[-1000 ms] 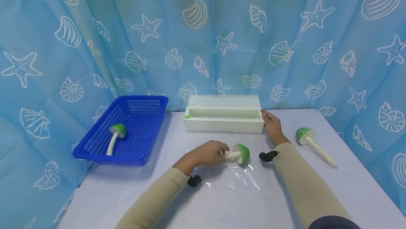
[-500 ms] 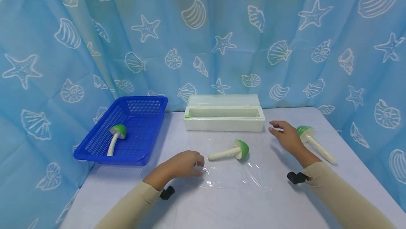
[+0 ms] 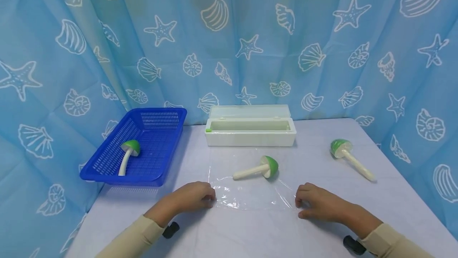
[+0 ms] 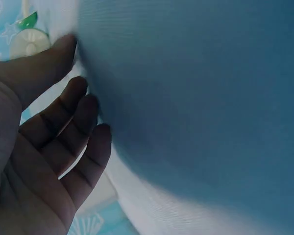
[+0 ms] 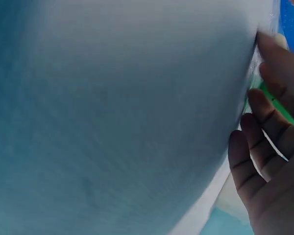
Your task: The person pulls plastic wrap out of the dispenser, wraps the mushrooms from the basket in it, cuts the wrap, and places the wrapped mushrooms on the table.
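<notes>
We see left hand [image 3: 193, 197] and right hand [image 3: 320, 204] loosely spread, fingers slightly bent, at near corners of the clear film [image 3: 247, 198]; contact we can't tell; middle green-capped mushroom [image 3: 265, 167] lies on it, this side of the white box [image 3: 250, 139].

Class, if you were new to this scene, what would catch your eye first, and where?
The bright blue basket stands out at the left, holding a curved green-capped mushroom. Next is a straight green-capped mushroom in the middle, lying on clear plastic film before the white cling-film dispenser.
</notes>
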Motion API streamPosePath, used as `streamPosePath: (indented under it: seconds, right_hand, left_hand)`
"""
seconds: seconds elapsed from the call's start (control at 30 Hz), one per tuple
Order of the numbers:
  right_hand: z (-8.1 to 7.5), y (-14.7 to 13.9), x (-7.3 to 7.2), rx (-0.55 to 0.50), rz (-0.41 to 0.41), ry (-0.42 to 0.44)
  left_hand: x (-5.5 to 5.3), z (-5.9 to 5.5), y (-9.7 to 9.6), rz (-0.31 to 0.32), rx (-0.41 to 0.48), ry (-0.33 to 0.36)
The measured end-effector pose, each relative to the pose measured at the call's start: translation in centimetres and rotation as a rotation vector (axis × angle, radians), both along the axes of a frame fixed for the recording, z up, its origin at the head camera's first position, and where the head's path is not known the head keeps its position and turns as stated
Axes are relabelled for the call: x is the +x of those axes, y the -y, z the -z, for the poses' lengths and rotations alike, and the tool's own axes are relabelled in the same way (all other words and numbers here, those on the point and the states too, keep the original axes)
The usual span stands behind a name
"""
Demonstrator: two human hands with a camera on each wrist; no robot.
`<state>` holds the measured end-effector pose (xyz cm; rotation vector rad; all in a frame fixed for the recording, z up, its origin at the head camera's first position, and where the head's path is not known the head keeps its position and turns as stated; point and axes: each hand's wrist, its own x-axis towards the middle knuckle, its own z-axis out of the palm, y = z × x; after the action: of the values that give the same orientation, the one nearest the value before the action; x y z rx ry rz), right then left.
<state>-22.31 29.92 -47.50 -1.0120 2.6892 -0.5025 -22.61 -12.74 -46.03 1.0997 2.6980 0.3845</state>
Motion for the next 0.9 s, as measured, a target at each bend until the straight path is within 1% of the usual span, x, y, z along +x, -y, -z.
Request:
streamPosePath:
  seconds: [0.1, 0.17, 0.23, 0.27, 0.33, 0.4, 0.47, 0.53, 0.6, 0.67, 0.73, 0.8, 0.87, 0.9]
  right_hand:
    - [0.2, 0.1, 0.1, 0.006, -0.042, -0.089]
    - [0.2, 0.2, 0.2, 0.017, -0.051, -0.124]
    - [0.0, 0.4, 0.3, 0.042, -0.024, -0.116]
    - [-0.1, 0.4, 0.3, 0.049, 0.005, -0.095]
    - [-0.4, 0.4, 0.3, 0.046, 0.065, -0.055]
    - [-0.8, 0.3, 0.1, 0.017, 0.123, -0.041]
    - [-1.1, 0.0, -0.1, -0.045, 0.155, -0.067]
    - [-1.4, -0.2, -0.3, -0.084, 0.161, -0.133]
    - [-1.6, -0.2, -0.6, -0.099, 0.151, -0.203]
    - [-1.7, -0.1, -1.0, -0.087, 0.146, -0.268]
    - [-1.8, 0.2, -1.4, -0.081, 0.156, -0.312]
    - [-1.8, 0.6, -2.1, -0.099, 0.184, -0.315]
    - [-1.7, 1.0, -3.0, -0.154, 0.215, -0.277]
    - [-1.6, 1.2, -3.5, -0.193, 0.235, -0.251]
  left_hand:
    - [0.0, 0.2, 0.1, 0.025, 0.026, -0.053]
    - [0.1, 0.3, 0.2, 0.030, 0.027, -0.081]
    - [0.1, 0.2, 0.2, 0.015, 0.031, -0.082]
    - [0.1, 0.1, 0.3, 0.006, 0.034, -0.082]
    - [0.2, 0.0, 0.3, -0.015, 0.047, -0.080]
    - [0.1, -0.3, 0.4, -0.035, 0.083, -0.083]
    - [-0.1, -0.6, 0.4, -0.055, 0.135, -0.094]
    - [-0.4, -1.0, 0.4, -0.080, 0.200, -0.098]
    - [-0.9, -1.3, 0.4, -0.107, 0.274, -0.073]
    - [-1.5, -1.4, 0.2, -0.138, 0.354, -0.033]
    - [-2.3, -1.3, 0.0, -0.190, 0.434, 0.020]
    - [-3.2, -1.0, -0.4, -0.258, 0.526, 0.074]
    - [-4.2, -0.7, -0.8, -0.319, 0.653, 0.137]
    - [-4.4, -1.1, -1.2, -0.353, 0.718, 0.179]
